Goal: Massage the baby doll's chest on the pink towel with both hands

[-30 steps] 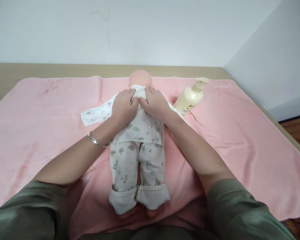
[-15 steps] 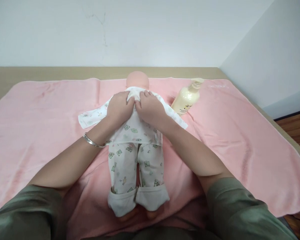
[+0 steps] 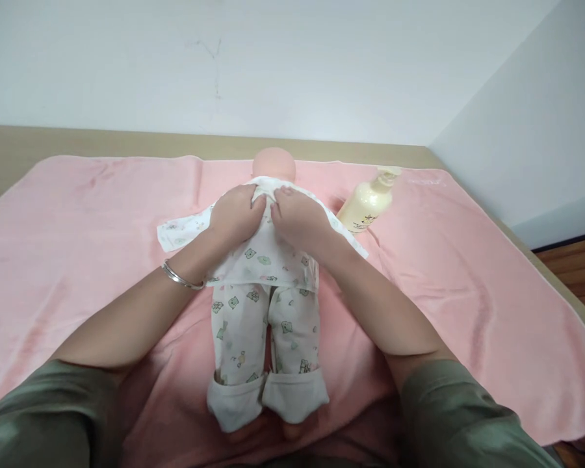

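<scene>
A baby doll (image 3: 273, 164) lies lengthwise in front of me, its bald head at the far end and its feet toward me. It wears a white printed shirt (image 3: 260, 263) and matching trousers (image 3: 241, 335) with turned-up cuffs. My left hand (image 3: 236, 211), with a silver bangle at the wrist, is closed on the shirt's upper part near the neck. Beside it my right hand (image 3: 299, 214) grips the same cloth, thumbs close together and the fabric bunched between them. The fingertips are partly hidden. The shirt's sleeves spread out to both sides.
A cream pump bottle (image 3: 368, 203) lies tilted to the right of the doll, close to the right sleeve. Under everything is a creased pink blanket (image 3: 443, 273) on a wooden table (image 3: 141, 141). White walls (image 3: 322, 65) stand behind and to the right.
Both hands stay at the shirt near the neck, the right fingers now more curled. The view has tilted slightly, so the doll and bottle appear a little lower.
</scene>
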{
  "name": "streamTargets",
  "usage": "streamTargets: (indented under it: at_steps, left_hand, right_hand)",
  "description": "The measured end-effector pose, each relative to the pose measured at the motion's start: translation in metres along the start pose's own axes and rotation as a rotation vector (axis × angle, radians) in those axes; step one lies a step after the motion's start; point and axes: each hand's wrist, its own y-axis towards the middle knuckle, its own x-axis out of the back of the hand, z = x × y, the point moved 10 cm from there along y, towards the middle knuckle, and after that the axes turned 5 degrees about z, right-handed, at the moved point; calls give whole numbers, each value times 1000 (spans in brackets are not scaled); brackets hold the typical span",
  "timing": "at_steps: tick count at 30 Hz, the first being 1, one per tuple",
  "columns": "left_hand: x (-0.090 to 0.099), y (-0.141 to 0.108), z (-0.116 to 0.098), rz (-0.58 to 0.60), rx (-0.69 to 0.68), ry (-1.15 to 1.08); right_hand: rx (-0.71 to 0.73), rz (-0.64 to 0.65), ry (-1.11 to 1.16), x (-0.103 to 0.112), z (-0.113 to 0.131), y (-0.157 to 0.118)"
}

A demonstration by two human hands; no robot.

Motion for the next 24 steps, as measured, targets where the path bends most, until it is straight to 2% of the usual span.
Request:
streamTargets:
  at_steps: [4, 6, 13, 16, 20, 24]
  left_hand:
    - [2, -14, -23, -103, -101, 130]
    - [0, -14, -24, -95, -104, 116]
    - [-5, 6, 2, 30, -11, -148]
    - [-3, 4, 0, 17, -15, -190]
    - [-1, 0, -10, -24, -59, -141]
    - [-2, 2, -7, 9, -46, -159]
  right_hand:
    - [-124, -51, 131, -3, -34, 14]
    - [-117, -58, 116, -3, -34, 14]
    - [-7, -80, -89, -1, -1, -1]
    - [-63, -59, -19, -3, -13, 4]
    - [-135, 3, 113, -5, -32, 13]
    - [-119, 7, 57, -1, -24, 9]
